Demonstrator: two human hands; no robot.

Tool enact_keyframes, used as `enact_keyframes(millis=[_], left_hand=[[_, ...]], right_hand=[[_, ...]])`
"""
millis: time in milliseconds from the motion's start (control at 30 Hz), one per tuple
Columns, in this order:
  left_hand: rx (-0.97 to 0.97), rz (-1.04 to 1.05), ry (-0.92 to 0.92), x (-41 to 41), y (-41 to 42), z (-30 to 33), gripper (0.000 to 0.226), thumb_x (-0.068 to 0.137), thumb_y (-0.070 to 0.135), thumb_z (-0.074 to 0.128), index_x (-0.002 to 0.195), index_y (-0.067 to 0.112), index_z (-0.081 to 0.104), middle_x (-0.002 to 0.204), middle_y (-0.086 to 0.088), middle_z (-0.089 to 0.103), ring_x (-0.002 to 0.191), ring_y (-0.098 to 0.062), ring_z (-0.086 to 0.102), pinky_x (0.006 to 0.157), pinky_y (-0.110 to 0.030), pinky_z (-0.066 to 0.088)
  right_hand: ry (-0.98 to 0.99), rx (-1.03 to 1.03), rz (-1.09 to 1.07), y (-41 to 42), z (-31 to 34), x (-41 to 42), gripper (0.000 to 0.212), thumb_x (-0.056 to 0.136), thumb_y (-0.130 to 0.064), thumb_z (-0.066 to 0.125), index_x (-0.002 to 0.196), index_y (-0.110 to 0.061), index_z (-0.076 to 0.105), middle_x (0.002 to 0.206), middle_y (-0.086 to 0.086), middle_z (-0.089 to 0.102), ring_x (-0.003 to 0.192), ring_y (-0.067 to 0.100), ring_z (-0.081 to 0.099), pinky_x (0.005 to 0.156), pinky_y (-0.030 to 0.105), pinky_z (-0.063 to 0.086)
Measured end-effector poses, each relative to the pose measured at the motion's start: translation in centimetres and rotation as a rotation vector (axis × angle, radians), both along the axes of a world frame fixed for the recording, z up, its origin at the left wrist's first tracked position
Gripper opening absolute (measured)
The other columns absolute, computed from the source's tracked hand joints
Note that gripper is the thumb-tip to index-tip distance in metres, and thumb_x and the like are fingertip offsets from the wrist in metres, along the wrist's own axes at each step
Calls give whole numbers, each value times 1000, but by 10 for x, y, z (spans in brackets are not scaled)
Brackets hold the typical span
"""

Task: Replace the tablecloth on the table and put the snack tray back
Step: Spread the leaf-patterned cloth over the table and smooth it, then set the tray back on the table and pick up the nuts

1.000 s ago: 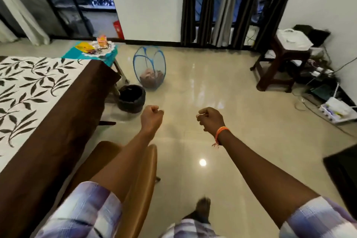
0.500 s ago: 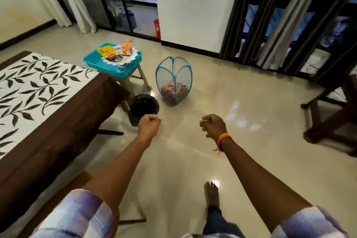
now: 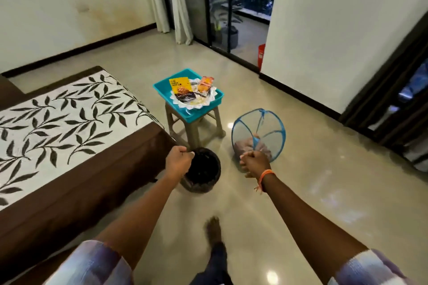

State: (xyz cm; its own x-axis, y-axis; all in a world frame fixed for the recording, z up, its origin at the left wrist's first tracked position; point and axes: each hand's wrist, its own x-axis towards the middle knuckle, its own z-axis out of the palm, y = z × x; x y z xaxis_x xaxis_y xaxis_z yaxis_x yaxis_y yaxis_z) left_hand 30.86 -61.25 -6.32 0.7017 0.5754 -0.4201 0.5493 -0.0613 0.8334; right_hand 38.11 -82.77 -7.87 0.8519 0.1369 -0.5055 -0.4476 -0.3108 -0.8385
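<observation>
A glossy beige tiled floor (image 3: pixel 301 192) fills the room, catching spots of ceiling light. On the left stands the table (image 3: pixel 97 183), covered by a tablecloth (image 3: pixel 58 122) with a white centre printed in dark leaves and a broad brown border hanging over the near edge. Just past the table's far right corner, a small brown stool (image 3: pixel 196 127) carries the snack tray (image 3: pixel 162 90), a turquoise tray holding a white doily, a yellow-and-black packet and an orange packet. Near the stool sit a black bin (image 3: pixel 205 169) and, to its right, a blue mesh basket (image 3: pixel 259 132) lying tilted with pinkish cloth inside. Cream walls, white curtains and a glass door with plants outside close the far side; dark curtains hang at the right. Both arms reach forward above the floor: the left hand (image 3: pixel 179 163) has its fingers curled into a fist, holding nothing, and the right hand (image 3: pixel 254 164), with an orange band at the wrist, is likewise curled and empty. A bare foot (image 3: pixel 213 227) steps on the floor below.
</observation>
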Motion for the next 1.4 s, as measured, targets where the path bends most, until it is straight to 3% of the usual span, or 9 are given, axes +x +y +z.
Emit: enact_keyframes(millis=[200, 333, 467, 667, 767, 867, 1033, 1167, 1400], left_hand=[[60, 32, 55, 132, 80, -22, 22, 88, 22, 63, 109, 17, 57, 101, -11, 66, 94, -25, 64, 90, -43, 55], [156, 15, 108, 215, 123, -29, 22, 84, 15, 61, 67, 23, 48, 68, 0, 59, 68, -22, 59, 74, -41, 55], [206, 43, 159, 288, 160, -43, 23, 82, 13, 62, 70, 22, 45, 72, 4, 54, 76, -24, 57, 73, -38, 50], [159, 157, 222, 383, 209, -94, 33, 82, 13, 64, 66, 27, 40, 69, 6, 52, 74, -21, 57, 68, -34, 49], [60, 271, 283, 426, 233, -125, 26, 82, 11, 67, 72, 22, 46, 76, 2, 55, 78, -23, 61, 74, -41, 55], [25, 347, 314, 465, 253, -160, 8, 81, 8, 68, 83, 5, 61, 88, -17, 65, 84, -27, 62, 70, -37, 50], [-44, 402, 376, 497, 274, -207, 47, 83, 10, 73, 126, -2, 55, 125, -19, 61, 115, -35, 58, 99, -47, 48], [-143, 453, 287, 496, 285, -223, 40, 81, -8, 69, 120, -3, 62, 116, -22, 67, 108, -37, 64, 96, -50, 51], [-279, 427, 59, 488, 293, -192, 32, 81, -17, 65, 83, 15, 65, 67, 8, 73, 61, -7, 68, 61, -24, 56]], right_hand=[[68, -32, -36, 80, -37, 146, 6, 88, -8, 54, 84, -11, 56, 66, 7, 57, 49, 16, 48, 46, 22, 37], [51, -53, 20, 137, -44, 238, 9, 87, -7, 53, 81, -13, 53, 67, 8, 59, 53, 18, 51, 46, 24, 39], [46, -119, 72, 185, -60, 328, 7, 86, -9, 57, 81, -14, 55, 75, 13, 62, 58, 22, 54, 45, 25, 42], [72, -271, 175, 251, -123, 453, 21, 85, -17, 65, 102, -6, 60, 109, 21, 65, 100, 38, 62, 91, 50, 52], [56, -375, 217, 279, -156, 501, 43, 84, -16, 66, 123, -5, 52, 124, 18, 58, 112, 37, 57, 93, 37, 47], [-18, -522, 230, 297, -191, 536, 64, 84, -21, 69, 138, -5, 39, 134, 22, 45, 121, 42, 49, 100, 43, 40], [63, -481, 221, 307, -239, 587, 56, 83, -18, 71, 133, -3, 52, 127, 20, 57, 115, 37, 56, 97, 39, 43], [289, -243, 118, 304, -255, 609, 37, 83, -7, 71, 117, -2, 59, 101, 12, 58, 73, 22, 57, 56, 30, 49], [389, -67, -10, 303, -228, 611, 49, 86, -6, 68, 133, -3, 51, 126, 17, 59, 97, 26, 58, 73, 37, 48]])
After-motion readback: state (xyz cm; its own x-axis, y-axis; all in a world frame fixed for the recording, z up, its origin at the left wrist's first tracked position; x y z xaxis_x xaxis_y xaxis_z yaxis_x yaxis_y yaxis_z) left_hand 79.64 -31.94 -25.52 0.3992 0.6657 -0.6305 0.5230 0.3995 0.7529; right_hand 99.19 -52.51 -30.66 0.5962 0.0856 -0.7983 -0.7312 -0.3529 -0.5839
